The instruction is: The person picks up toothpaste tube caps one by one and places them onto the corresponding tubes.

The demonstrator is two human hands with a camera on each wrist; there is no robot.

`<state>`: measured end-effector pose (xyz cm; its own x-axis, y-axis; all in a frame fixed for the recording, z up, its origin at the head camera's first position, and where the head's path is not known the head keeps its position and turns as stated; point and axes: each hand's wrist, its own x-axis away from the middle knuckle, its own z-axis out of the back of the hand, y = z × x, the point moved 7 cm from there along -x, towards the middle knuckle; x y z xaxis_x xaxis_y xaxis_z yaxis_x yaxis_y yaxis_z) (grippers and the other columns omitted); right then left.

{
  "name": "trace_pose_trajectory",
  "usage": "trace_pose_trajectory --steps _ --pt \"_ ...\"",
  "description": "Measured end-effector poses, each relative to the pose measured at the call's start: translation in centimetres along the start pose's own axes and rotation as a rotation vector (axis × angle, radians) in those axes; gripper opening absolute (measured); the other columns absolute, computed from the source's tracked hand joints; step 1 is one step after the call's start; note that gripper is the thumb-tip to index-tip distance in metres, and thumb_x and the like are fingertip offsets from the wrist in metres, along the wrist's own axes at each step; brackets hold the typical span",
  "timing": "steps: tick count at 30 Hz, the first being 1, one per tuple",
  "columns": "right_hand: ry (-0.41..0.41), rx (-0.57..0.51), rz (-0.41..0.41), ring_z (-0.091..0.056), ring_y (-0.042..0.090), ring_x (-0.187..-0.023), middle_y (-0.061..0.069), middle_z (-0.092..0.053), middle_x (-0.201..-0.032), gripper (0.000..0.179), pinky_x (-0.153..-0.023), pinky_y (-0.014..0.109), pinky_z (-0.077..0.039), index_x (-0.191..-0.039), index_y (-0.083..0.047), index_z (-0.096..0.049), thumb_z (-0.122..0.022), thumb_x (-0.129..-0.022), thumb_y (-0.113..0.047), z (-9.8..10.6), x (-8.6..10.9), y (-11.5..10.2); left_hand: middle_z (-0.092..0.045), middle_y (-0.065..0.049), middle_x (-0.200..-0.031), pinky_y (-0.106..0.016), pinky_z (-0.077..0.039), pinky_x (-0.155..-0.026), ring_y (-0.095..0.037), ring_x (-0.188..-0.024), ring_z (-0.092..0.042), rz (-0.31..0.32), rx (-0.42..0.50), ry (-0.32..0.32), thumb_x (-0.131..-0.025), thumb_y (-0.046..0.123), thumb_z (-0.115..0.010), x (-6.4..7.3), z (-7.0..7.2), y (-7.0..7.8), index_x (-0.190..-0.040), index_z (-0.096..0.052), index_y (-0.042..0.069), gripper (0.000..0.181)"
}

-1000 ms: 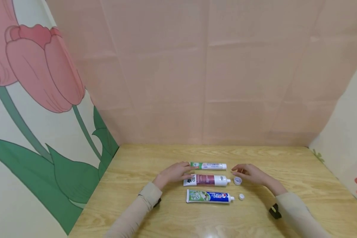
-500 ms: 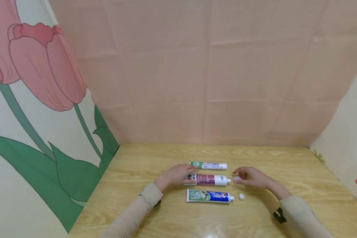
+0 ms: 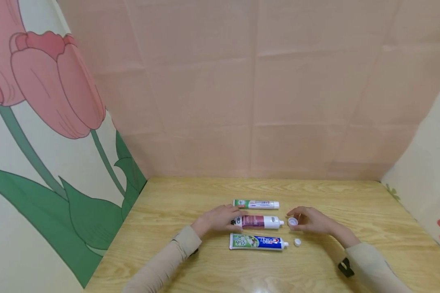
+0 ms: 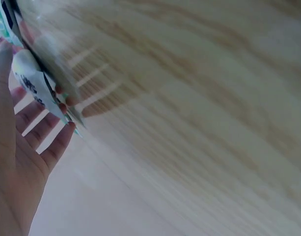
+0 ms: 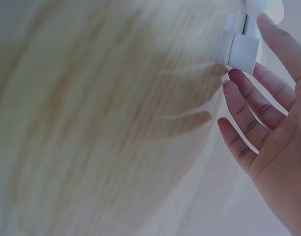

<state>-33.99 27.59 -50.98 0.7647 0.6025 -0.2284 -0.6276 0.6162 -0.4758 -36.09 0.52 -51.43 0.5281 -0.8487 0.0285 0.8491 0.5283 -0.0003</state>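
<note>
In the head view my left hand [image 3: 220,217] holds the tail end of the middle toothpaste tube [image 3: 256,221], white and maroon, with the thumb at its near edge. The left wrist view shows the fingers [image 4: 37,123] reaching past the tube's lettered end [image 4: 37,88]. A wide white cap [image 3: 292,221] stands beside that tube's bare nozzle. My right hand [image 3: 313,221] flanks it with thumb and forefinger; in the right wrist view the thumb [image 5: 280,42] looks apart from the cap [image 5: 243,53]. The other right fingers extend loosely.
Nearest me lies a green and blue toothpaste tube [image 3: 258,242] with its nozzle bare. Its small white cap [image 3: 297,242] sits to the right. Farther back is a green and white tube [image 3: 256,204], capped. A pink cloth [image 3: 249,101] backs the wooden table [image 3: 190,191].
My left hand has moved slightly nearer me, onto the middle tube's end. The right hand has lowered toward me, so its thumb and forefinger now lie either side of the wide cap.
</note>
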Motion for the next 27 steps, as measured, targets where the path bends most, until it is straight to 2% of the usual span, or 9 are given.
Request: trace_pose_trajectory --steps 6,14,20,27 --pt "-0.024 -0.005 -0.020 -0.058 0.012 -0.076 -0.002 -0.061 -0.090 0.041 -0.064 0.025 -0.051 -0.113 -0.007 -0.061 -0.069 -0.082 -0.033 -0.1 0.0 0.2 -0.031 -0.007 -0.149 -0.040 -0.029 -0.110 -0.024 -0.136 -0.031 -0.005 -0.019 -0.010 -0.088 0.066 -0.035 -0.2 -0.3 0.1 -0.147 -0.024 0.025 0.073" --pt "-0.018 0.006 -0.015 -0.057 0.011 -0.076 -0.003 -0.061 -0.089 0.039 -0.064 0.024 -0.050 -0.111 -0.008 -0.062 -0.071 -0.081 -0.031 -0.2 -0.1 0.2 -0.031 -0.003 -0.149 -0.037 -0.032 -0.109 -0.019 -0.134 -0.033 -0.032 -0.085 -0.007 -0.089 0.065 -0.034 -0.9 -0.8 0.3 -0.148 -0.023 0.023 0.073" --pt "-0.028 0.012 -0.025 -0.055 0.009 -0.076 -0.005 -0.060 -0.088 0.036 -0.064 0.023 -0.049 -0.107 -0.010 -0.063 -0.071 -0.081 -0.032 -0.3 -0.2 0.3 -0.028 -0.005 -0.151 -0.040 -0.031 -0.109 -0.021 -0.135 -0.031 -0.008 -0.076 -0.015 -0.088 0.065 -0.034 -1.1 -1.2 0.3 -0.148 -0.021 0.026 0.072" --pt "-0.006 0.032 0.002 -0.053 0.006 -0.074 -0.007 -0.060 -0.085 0.025 -0.063 0.021 -0.047 -0.100 -0.013 -0.063 -0.073 -0.080 -0.024 -0.3 -0.4 0.2 -0.028 -0.008 -0.150 -0.043 -0.033 -0.108 -0.023 -0.135 -0.031 -0.015 -0.074 -0.017 -0.090 0.063 -0.035 -1.4 -1.0 0.5 -0.148 -0.021 0.025 0.071"
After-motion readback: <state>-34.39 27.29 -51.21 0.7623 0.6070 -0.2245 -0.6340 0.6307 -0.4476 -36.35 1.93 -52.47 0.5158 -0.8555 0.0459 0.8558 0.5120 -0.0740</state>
